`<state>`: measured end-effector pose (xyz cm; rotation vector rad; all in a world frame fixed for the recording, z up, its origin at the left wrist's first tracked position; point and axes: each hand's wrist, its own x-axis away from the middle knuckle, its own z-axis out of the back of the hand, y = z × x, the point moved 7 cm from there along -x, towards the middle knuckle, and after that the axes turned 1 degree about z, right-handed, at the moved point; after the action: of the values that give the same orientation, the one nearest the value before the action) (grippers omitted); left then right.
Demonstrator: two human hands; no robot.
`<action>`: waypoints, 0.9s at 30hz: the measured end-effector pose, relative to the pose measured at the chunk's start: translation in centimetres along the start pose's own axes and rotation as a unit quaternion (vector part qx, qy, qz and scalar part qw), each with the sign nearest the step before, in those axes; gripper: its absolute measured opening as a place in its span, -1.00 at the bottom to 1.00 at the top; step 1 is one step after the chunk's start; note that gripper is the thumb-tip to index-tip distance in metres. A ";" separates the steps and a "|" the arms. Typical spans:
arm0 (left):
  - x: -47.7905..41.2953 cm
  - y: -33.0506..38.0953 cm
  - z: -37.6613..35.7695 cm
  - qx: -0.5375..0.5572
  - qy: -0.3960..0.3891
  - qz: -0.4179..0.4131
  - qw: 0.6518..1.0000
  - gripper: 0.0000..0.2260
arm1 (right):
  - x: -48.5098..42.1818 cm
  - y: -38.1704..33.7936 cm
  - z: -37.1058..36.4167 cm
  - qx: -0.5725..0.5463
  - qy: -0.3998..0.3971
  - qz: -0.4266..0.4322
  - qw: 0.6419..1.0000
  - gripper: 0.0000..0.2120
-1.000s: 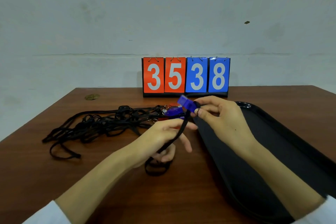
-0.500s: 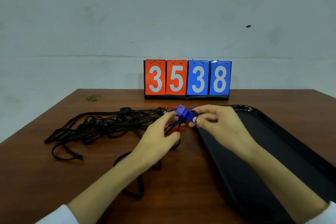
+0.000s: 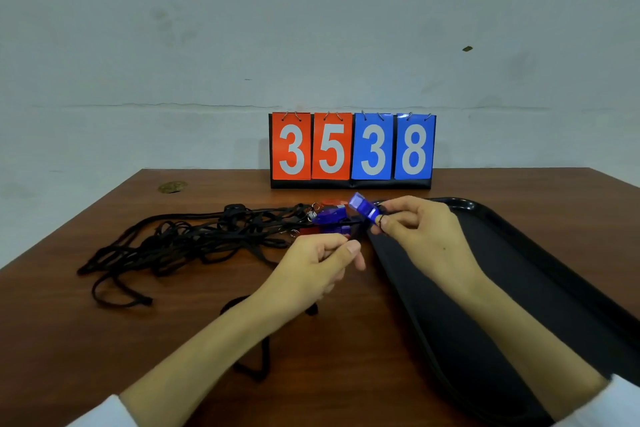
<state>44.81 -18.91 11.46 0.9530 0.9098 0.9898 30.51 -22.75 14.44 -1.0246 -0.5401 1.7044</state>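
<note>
My right hand (image 3: 422,234) pinches a blue whistle (image 3: 363,207) by its ring end, holding it just above the table near the tray's left rim. My left hand (image 3: 317,269) is curled around the whistle's black cord (image 3: 258,362), which trails down under my wrist onto the table. A pile of other whistles (image 3: 330,218), blue and red, lies behind my left hand, with their black cords (image 3: 180,243) tangled out to the left.
A black tray (image 3: 519,288) lies on the right half of the brown table (image 3: 86,340). A flip scoreboard (image 3: 351,149) reading 35 38 stands at the back edge against the wall. A brass disc (image 3: 172,186) is set in the table's far left.
My left hand slid up the cord from a low grip to just under the whistle, letting the cord's loop drop onto the table. My right hand kept the whistle.
</note>
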 end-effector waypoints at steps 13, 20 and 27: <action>0.0 1.2 2.9 0.049 0.071 -0.026 0.996 -0.49 | 2.1 -2.4 -3.8 0.166 -0.170 0.160 0.958 -0.77; -0.8 0.0 6.9 0.184 0.127 -0.003 0.975 -0.42 | 4.1 -4.0 -5.9 0.090 -0.284 0.159 0.941 -0.73; -0.8 -4.1 6.4 0.068 0.160 0.180 0.968 -0.31 | 2.8 -5.0 -2.2 -0.001 -0.199 0.131 0.971 -0.71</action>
<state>51.52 -22.11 9.72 1.1181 1.1064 1.4353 34.76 -18.59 16.01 -0.7798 -0.6852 2.1659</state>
